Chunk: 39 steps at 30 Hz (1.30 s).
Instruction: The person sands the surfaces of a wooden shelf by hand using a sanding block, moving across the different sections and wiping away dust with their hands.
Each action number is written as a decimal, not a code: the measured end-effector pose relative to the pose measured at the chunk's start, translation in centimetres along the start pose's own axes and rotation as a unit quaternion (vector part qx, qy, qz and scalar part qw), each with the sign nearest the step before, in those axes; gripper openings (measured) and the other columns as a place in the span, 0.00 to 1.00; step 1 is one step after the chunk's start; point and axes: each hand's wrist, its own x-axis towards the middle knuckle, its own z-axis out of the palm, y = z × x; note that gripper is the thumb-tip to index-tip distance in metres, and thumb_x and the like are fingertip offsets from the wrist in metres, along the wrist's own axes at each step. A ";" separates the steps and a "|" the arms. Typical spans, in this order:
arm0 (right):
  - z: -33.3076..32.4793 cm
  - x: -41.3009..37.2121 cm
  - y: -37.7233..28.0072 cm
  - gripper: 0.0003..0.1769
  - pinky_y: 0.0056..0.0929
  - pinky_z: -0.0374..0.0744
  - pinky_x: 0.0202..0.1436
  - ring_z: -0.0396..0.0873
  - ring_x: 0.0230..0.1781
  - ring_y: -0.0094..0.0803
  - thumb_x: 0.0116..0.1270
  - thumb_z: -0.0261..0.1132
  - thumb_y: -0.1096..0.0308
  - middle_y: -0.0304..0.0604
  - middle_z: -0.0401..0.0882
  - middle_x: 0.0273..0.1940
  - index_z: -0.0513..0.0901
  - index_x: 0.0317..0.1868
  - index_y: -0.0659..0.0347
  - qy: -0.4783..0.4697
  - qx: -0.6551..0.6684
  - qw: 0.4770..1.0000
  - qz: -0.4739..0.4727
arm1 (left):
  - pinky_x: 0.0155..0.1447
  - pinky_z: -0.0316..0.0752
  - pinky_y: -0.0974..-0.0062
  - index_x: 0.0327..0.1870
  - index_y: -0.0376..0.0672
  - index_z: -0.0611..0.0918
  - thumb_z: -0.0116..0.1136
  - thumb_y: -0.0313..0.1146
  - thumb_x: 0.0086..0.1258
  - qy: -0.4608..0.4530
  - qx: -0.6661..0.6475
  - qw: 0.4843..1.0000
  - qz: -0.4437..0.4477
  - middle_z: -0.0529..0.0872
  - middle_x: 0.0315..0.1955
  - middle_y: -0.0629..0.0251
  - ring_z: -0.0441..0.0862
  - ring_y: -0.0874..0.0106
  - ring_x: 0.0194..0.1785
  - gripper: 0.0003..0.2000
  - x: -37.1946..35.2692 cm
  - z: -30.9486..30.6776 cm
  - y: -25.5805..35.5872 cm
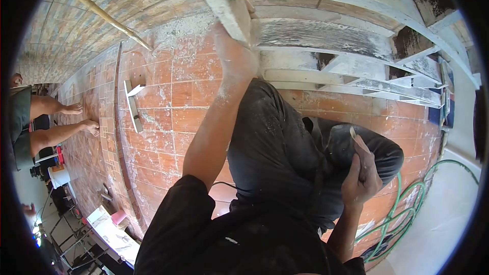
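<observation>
My left hand (235, 53) reaches forward to the lower end of a whitish wooden post (219, 2), its fingers mostly hidden behind the wood. Dust covers that hand and wrist. Over my dark trousers (275, 142), my right hand (362, 175) is closed, with the fingers bent round and a small pale tip (352, 132) showing beyond them. What that tip belongs to is too small to tell. The post joins a white-painted wooden frame (326, 35) with several slats, lying along the wall side.
Dusty orange floor tiles (188, 94) hold a pale wood piece (133, 107). A long stick (102, 12) leans at the upper left. Another person's legs (61, 135) are at the far left. A green hose (407, 209) lies coiled at the right.
</observation>
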 end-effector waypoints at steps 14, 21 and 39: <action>5.2 4.4 -3.1 0.10 0.38 0.81 0.52 0.83 0.48 0.52 0.59 0.61 0.86 0.55 0.85 0.43 0.82 0.41 0.73 -0.005 0.098 0.982 -0.159 | 0.47 0.72 0.68 0.50 0.34 0.74 0.44 0.30 0.74 0.054 0.089 0.993 0.057 0.77 0.41 0.59 0.75 0.69 0.43 0.11 -2.1 0.5 -0.6; 3.8 4.9 -2.4 0.12 0.36 0.80 0.54 0.83 0.50 0.48 0.60 0.61 0.85 0.53 0.85 0.44 0.83 0.43 0.72 0.022 0.048 0.991 -0.126 | 0.61 0.67 0.70 0.60 0.36 0.68 0.26 0.47 0.80 0.081 -0.044 0.992 -0.083 0.74 0.56 0.58 0.70 0.70 0.60 0.24 -2.1 0.4 -3.0; -0.3 9.0 -10.1 0.12 0.36 0.80 0.53 0.82 0.49 0.49 0.59 0.61 0.86 0.54 0.82 0.49 0.83 0.44 0.72 0.080 -0.023 0.940 -0.330 | 0.21 0.59 0.84 0.43 0.39 0.72 0.50 0.50 0.73 -0.050 -0.060 0.997 0.014 0.68 0.22 0.72 0.63 0.84 0.20 0.19 6.8 4.2 12.9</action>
